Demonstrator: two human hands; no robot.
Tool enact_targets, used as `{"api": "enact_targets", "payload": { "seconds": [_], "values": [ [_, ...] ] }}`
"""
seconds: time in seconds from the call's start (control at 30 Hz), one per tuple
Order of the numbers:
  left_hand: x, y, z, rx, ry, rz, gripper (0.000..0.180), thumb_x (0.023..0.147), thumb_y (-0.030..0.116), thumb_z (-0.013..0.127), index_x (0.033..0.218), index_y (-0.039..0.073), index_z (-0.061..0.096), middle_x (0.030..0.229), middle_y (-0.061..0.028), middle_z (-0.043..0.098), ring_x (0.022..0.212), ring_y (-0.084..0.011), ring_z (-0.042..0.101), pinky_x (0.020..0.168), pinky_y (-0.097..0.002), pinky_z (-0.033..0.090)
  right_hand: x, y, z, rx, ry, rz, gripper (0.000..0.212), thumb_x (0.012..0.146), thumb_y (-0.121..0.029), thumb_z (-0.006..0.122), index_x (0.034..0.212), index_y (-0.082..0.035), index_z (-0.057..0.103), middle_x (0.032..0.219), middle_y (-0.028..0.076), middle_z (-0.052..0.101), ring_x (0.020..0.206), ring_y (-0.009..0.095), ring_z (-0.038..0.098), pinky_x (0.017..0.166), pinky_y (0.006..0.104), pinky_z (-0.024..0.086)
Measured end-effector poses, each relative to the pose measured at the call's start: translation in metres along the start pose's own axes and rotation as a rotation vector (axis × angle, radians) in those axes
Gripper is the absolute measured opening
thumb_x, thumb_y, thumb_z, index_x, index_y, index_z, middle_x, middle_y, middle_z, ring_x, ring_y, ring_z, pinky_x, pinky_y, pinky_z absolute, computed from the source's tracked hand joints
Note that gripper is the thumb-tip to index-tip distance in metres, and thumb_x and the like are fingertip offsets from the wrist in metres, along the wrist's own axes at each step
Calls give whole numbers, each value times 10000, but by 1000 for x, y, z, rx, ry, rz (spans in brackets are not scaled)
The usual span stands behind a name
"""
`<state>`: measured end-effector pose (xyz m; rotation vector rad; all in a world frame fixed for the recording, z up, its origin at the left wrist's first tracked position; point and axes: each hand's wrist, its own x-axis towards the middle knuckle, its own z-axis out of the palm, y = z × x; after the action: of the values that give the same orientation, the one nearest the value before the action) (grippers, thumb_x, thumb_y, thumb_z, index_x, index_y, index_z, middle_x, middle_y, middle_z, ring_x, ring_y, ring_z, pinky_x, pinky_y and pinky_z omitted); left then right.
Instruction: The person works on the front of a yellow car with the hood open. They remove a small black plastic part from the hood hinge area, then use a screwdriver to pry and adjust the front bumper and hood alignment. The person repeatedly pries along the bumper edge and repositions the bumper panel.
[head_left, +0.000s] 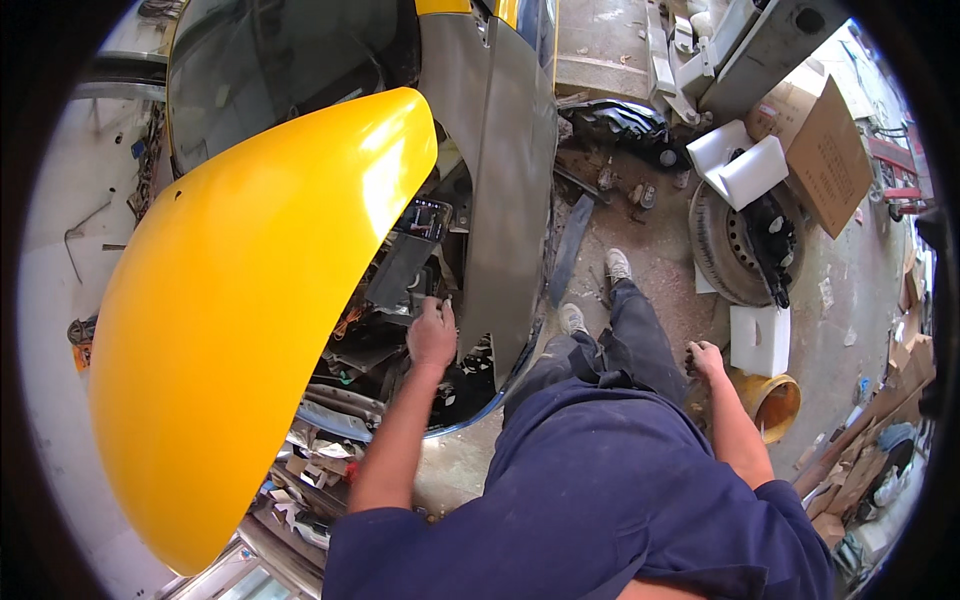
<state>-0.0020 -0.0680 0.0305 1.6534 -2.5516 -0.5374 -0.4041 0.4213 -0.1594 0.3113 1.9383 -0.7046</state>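
Observation:
My left hand reaches over the engine bay of a car, beside the inner edge of its grey front fender. Its fingers are bent together; whether something small is between them I cannot make out. Over the bay stands the raised yellow hood. A phone with a lit screen lies in the bay beyond my left hand, next to a dark flat panel. Down at my right side hangs my right hand, its fingers curled in and partly hidden. Nearest to it is a yellow bucket lying tipped.
To my right are a wheel, white foam blocks and an open cardboard box. A dark strip leans along the fender. A lift post rises at the far right. Cardboard scraps line the right side.

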Motion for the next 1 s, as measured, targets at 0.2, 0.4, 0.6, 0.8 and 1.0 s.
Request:
{"api": "enact_targets", "payload": {
  "seconds": [0.2, 0.4, 0.6, 0.8, 1.0],
  "values": [
    [13, 24, 40, -1216, 83, -955, 306, 1085, 231, 687, 1174, -46, 595, 917, -148, 712, 852, -342, 701, 840, -501, 572, -3, -15, 19, 120, -68, 35, 283, 1107, -291, 652, 1077, -12, 693, 788, 81, 653, 616, 219, 654, 537, 374, 544],
    [-2, 43, 36, -282, 314, -433, 236, 1092, 206, 634, 1170, -15, 607, 995, -247, 762, 939, -493, 740, 860, -549, 568, -9, -47, 40, -18, -34, -160, 317, 1083, -307, 677, 1101, 1, 749, 839, 104, 708, 666, 213, 679, 596, 370, 577],
    [-7, 11, 3, 26, -46, -103, 304, 1107, 319, 619, 1246, 54, 565, 967, -263, 785, 911, -505, 755, 806, -618, 572, -10, -41, 40, 43, -45, -50, 309, 1080, -293, 678, 1083, 7, 752, 853, 114, 726, 679, 216, 692, 579, 386, 569],
    [32, -41, -32, 319, -151, 691, 274, 1056, 333, 720, 1079, 107, 567, 815, -167, 746, 700, -391, 741, 614, -504, 592, -5, -16, 19, 37, -51, -59, 298, 1110, -300, 659, 1059, -11, 712, 791, 88, 678, 614, 211, 645, 546, 383, 543],
    [-4, -11, 14, -80, 183, 16, 373, 1067, 395, 721, 1137, 60, 574, 784, -196, 699, 643, -344, 734, 546, -466, 552, -1, 1, 4, 118, -41, -28, 283, 1109, -297, 662, 1050, -21, 688, 766, 76, 650, 590, 208, 627, 520, 376, 525]
  ]
}}
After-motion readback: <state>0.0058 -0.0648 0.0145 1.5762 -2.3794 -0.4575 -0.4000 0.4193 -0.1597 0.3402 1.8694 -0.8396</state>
